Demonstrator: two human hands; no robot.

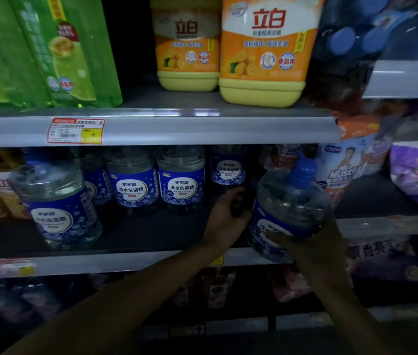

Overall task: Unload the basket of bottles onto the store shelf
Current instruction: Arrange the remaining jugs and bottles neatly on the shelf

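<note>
The blue-capped bottle (pixel 289 201) hangs tilted at the front lip of the middle shelf (pixel 100 265), right of the matching bottles (pixel 182 180), with the right hand (pixel 302 242) wrapped under its label. The left hand (pixel 224 216) curls beside it (grip or mere touch, the dim light hides). The base could catch the lip, or the cap the shelf above (pixel 202 129), and twist it loose.

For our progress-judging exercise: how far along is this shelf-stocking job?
Done: several clear blue-labelled plastic bottles stand on the grey metal middle shelf. In hand: the right hand has a grip on another, blue-capped bottle, tilted at the shelf's front, left hand beside it. Left: standing it upright; the basket is out of view.
</note>
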